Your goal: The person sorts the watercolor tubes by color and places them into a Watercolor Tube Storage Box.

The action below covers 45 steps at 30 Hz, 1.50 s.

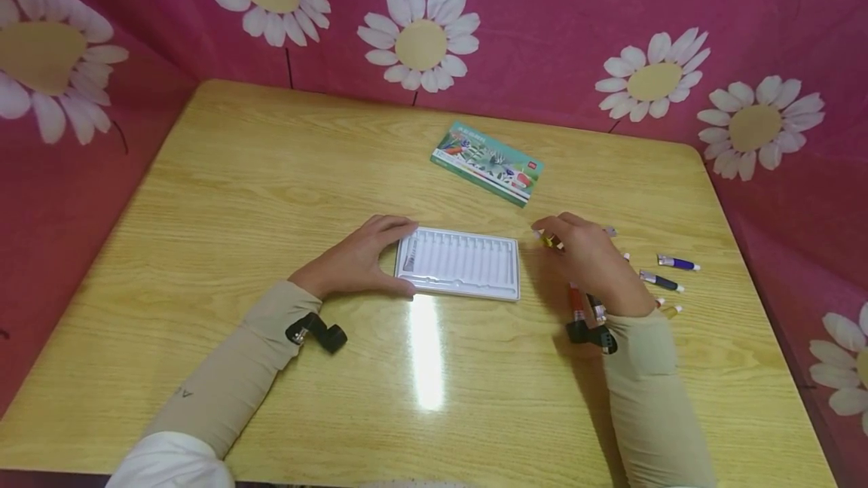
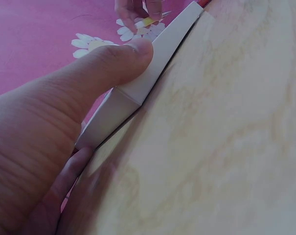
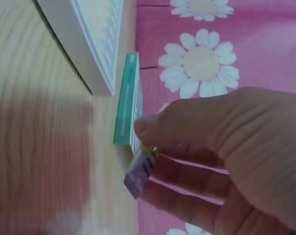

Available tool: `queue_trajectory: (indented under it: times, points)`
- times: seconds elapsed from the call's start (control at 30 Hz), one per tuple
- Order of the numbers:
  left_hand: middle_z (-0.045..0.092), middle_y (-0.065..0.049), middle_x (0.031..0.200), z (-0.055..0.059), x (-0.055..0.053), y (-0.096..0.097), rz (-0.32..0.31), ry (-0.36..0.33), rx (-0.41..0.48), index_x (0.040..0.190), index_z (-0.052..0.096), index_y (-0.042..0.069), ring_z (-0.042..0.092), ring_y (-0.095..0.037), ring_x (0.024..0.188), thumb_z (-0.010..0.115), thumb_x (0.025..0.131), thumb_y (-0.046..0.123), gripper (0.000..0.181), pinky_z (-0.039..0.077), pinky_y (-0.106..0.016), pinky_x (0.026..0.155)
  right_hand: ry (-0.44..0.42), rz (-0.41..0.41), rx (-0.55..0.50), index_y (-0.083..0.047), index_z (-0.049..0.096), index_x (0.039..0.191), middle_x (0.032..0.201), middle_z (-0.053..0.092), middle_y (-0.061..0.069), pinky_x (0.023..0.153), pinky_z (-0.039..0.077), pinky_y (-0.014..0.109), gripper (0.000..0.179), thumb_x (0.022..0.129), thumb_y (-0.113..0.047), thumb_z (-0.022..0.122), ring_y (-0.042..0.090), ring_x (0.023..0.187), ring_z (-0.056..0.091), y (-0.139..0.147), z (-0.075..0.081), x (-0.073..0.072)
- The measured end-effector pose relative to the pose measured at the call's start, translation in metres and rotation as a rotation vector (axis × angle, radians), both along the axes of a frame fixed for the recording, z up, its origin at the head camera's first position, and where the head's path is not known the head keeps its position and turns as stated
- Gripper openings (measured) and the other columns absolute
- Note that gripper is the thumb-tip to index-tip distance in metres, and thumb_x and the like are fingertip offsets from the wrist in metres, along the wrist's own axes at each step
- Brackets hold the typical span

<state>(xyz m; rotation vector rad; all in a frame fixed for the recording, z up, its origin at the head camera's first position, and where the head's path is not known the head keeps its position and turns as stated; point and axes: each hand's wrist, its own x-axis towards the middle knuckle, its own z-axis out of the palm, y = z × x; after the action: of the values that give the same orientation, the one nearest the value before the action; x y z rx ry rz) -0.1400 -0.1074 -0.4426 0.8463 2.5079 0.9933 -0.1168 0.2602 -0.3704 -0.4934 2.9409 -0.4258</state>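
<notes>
A white plastic tray (image 1: 468,262) with a row of narrow slots lies flat on the table. My left hand (image 1: 359,258) grips its left end, thumb along the near side and fingers at the far side. One tube (image 1: 411,253) lies in the leftmost slot; the other slots hold nothing. To the tray's right, my right hand (image 1: 588,258) pinches a small yellow paint tube (image 3: 144,169) between thumb and fingers, above the table. The tube's flat crimped end points away from the palm in the right wrist view.
A green illustrated paint box (image 1: 487,164) lies behind the tray. Right of it are loose tubes, among them a purple tube (image 1: 678,263), a black tube (image 1: 661,281) and a red tube (image 1: 576,300), some partly hidden by my right hand. A flowered pink cloth (image 1: 529,44) hangs behind the table.
</notes>
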Motion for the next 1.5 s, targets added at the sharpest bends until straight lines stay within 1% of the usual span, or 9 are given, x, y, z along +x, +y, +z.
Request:
queue_trajectory:
  times: [0.2,0.37,0.47,0.67,0.77,1.0,1.27,1.4,1.5]
  points:
    - [0.034,0.000,0.168,0.001,0.000,0.000,-0.003,0.006,0.008,0.162,0.036,0.020,0.031,-0.021,0.155,0.085,0.074,0.065,0.111,0.032,-0.048,0.128,0.043,0.056,-0.030,-0.007,0.069,0.129,0.114,0.071,0.012,0.088,0.062,0.048,0.034,0.095,-0.006,0.073,0.028,0.101,0.069,-0.009,-0.005,0.001]
    - [0.033,0.001,0.168,-0.001,-0.001,0.000,-0.008,0.012,0.005,0.162,0.036,0.020,0.031,-0.022,0.156,0.085,0.073,0.066,0.112,0.032,-0.048,0.128,0.086,0.117,-0.060,-0.006,0.069,0.128,0.114,0.071,0.012,0.085,0.062,0.046,0.034,0.095,-0.004,0.072,0.026,0.097,0.070,-0.018,-0.008,0.002]
    - [0.033,0.000,0.168,-0.001,-0.001,0.000,-0.009,0.012,0.005,0.162,0.036,0.020,0.030,-0.022,0.156,0.085,0.073,0.066,0.112,0.032,-0.048,0.128,0.092,0.139,-0.069,-0.007,0.069,0.129,0.114,0.070,0.011,0.084,0.062,0.044,0.035,0.094,-0.003,0.073,0.025,0.096,0.069,-0.023,-0.008,0.004]
    - [0.033,0.000,0.168,-0.001,-0.001,-0.001,-0.005,0.010,0.008,0.162,0.036,0.019,0.030,-0.022,0.156,0.086,0.073,0.064,0.112,0.032,-0.048,0.128,0.076,0.157,-0.074,-0.010,0.068,0.131,0.114,0.068,0.009,0.082,0.062,0.040,0.038,0.094,-0.006,0.074,0.023,0.093,0.067,-0.034,-0.012,0.005]
    - [0.033,0.000,0.169,-0.001,-0.001,-0.001,-0.004,0.005,0.010,0.163,0.035,0.019,0.029,-0.022,0.156,0.086,0.073,0.063,0.112,0.032,-0.048,0.128,0.067,0.173,-0.077,-0.010,0.067,0.131,0.110,0.069,0.008,0.081,0.060,0.037,0.037,0.095,-0.009,0.074,0.022,0.090,0.064,-0.038,-0.014,0.005]
    - [0.032,0.001,0.169,0.000,0.000,-0.001,0.000,-0.009,0.009,0.163,0.035,0.021,0.030,-0.022,0.156,0.086,0.073,0.064,0.112,0.033,-0.049,0.128,0.051,0.149,-0.106,-0.013,0.068,0.130,0.106,0.070,0.003,0.081,0.059,0.035,0.036,0.095,-0.014,0.075,0.018,0.090,0.062,-0.046,-0.014,0.007]
    - [0.033,0.000,0.168,0.000,0.001,-0.002,0.003,-0.017,0.016,0.163,0.035,0.021,0.030,-0.022,0.156,0.087,0.073,0.063,0.112,0.032,-0.048,0.128,0.026,0.173,-0.218,-0.012,0.068,0.129,0.110,0.071,0.002,0.085,0.063,0.036,0.034,0.096,-0.018,0.074,0.015,0.092,0.066,-0.059,-0.016,0.006]
    - [0.034,-0.001,0.168,0.000,0.001,-0.002,-0.001,-0.006,0.009,0.163,0.035,0.020,0.030,-0.022,0.156,0.086,0.073,0.064,0.112,0.032,-0.047,0.128,0.046,0.210,-0.284,-0.009,0.069,0.127,0.107,0.072,0.002,0.083,0.064,0.035,0.033,0.096,-0.017,0.075,0.014,0.091,0.068,-0.063,-0.018,0.004]
    - [0.034,-0.001,0.168,0.000,0.000,-0.002,-0.007,0.006,0.011,0.162,0.036,0.019,0.030,-0.023,0.155,0.086,0.073,0.064,0.112,0.032,-0.047,0.128,0.048,0.207,-0.330,-0.008,0.069,0.127,0.105,0.072,0.003,0.081,0.065,0.035,0.034,0.095,-0.015,0.076,0.014,0.091,0.068,-0.064,-0.019,0.003]
